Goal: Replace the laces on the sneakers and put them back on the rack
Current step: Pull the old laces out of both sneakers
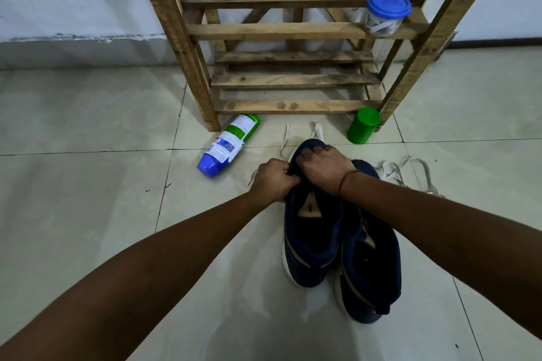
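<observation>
In front of the wooden rack (pixel 293 106), two navy sneakers (pixel 311 243) are lying side by side, left hand (pixel 274 179) and right hand (pixel 321 168) both gripping tightly the front of the one reaching nearer the rack, knuckles hiding its eyelets, white lace (pixel 316 130) ends trailing rackward.

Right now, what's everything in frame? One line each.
held sneaker: 1, navy, floor before rack
other sneaker: 1, navy, floor, beside it on the right
laces: 2 bunches, white, floor, past held sneaker's toe and right of pair
rack: 1, wood, by wall
jar: 1, clear, blue lid, rack shelf
canister: 1, green, floor by rack leg
bottle: 1, green-white, blue cap, lying on floor
left hand: 1, grips held sneaker's front
right hand: 1, grips held sneaker's front
</observation>
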